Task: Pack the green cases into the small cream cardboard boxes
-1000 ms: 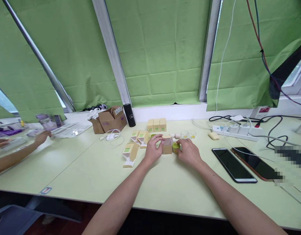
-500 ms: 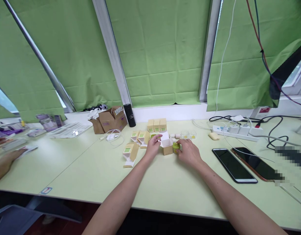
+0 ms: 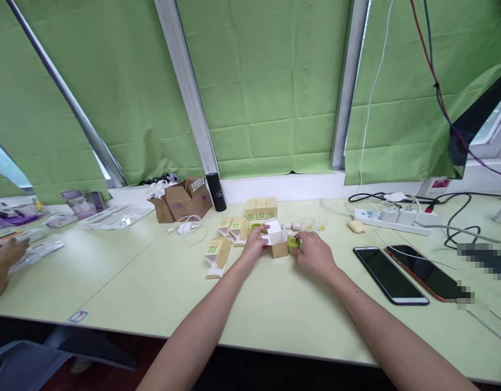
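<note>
A small kraft cardboard box (image 3: 279,250) stands in front of me, its white flap (image 3: 274,232) raised over the opening. My left hand (image 3: 255,244) is at the box's left side, fingers closed on that flap. At the box's right side my right hand (image 3: 315,253) grips a small green round object (image 3: 293,244) that rests on the table; its exact kind is too small to tell. Behind my left fingers another green piece (image 3: 256,226) shows in part. Opened kraft boxes with green labels (image 3: 217,254) lie to the left, and closed kraft boxes (image 3: 261,208) stand in a row behind.
Small white pieces and clear cups (image 3: 314,224) lie behind my right hand. Two phones (image 3: 391,275) and a power strip (image 3: 391,218) with cables are on the right. A carton (image 3: 187,203) and black bottle (image 3: 216,192) stand back left. Another person's hand (image 3: 8,258) is far left.
The white flap has swung up over the box opening under my left fingers. My right hand stays almost still with the green object. The other person's hand has shifted left.
</note>
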Available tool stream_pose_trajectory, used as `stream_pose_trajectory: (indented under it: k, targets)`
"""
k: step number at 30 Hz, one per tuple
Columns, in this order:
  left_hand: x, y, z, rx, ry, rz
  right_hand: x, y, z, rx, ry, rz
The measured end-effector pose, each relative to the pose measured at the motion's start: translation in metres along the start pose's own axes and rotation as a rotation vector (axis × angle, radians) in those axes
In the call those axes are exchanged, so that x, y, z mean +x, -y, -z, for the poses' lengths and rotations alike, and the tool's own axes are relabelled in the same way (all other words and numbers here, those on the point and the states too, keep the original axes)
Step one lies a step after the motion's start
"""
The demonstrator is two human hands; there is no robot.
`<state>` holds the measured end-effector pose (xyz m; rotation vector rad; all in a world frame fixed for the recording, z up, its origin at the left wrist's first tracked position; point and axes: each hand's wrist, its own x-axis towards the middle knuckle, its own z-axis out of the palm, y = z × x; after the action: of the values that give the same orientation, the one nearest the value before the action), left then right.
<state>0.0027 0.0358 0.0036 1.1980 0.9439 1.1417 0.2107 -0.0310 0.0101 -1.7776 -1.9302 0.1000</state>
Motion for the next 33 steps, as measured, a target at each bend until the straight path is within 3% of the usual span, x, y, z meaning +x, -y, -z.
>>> stream_pose_trajectory:
  k: [6,12,19,24,28,33]
  targets:
    - [-0.002,-0.004,-0.001,-0.002,-0.043,-0.022,0.0,-0.003,-0.004,0.071,0.028,-0.024]
    - [-0.007,-0.01,-0.002,0.012,-0.025,-0.027,0.002,-0.01,-0.009,0.135,-0.03,0.031]
    - [-0.009,-0.008,-0.003,0.045,0.082,-0.03,0.009,-0.017,0.0,0.353,-0.267,-0.006]
    - [-0.011,-0.005,-0.006,0.058,0.153,-0.055,0.009,-0.009,0.012,0.654,-0.42,0.089]
    - [-0.012,-0.005,-0.008,0.05,0.183,-0.06,0.003,0.003,0.014,0.744,-0.406,0.19]
    - [-0.013,-0.005,-0.009,0.039,0.183,-0.067,-0.003,0.011,0.012,0.677,-0.34,0.281]
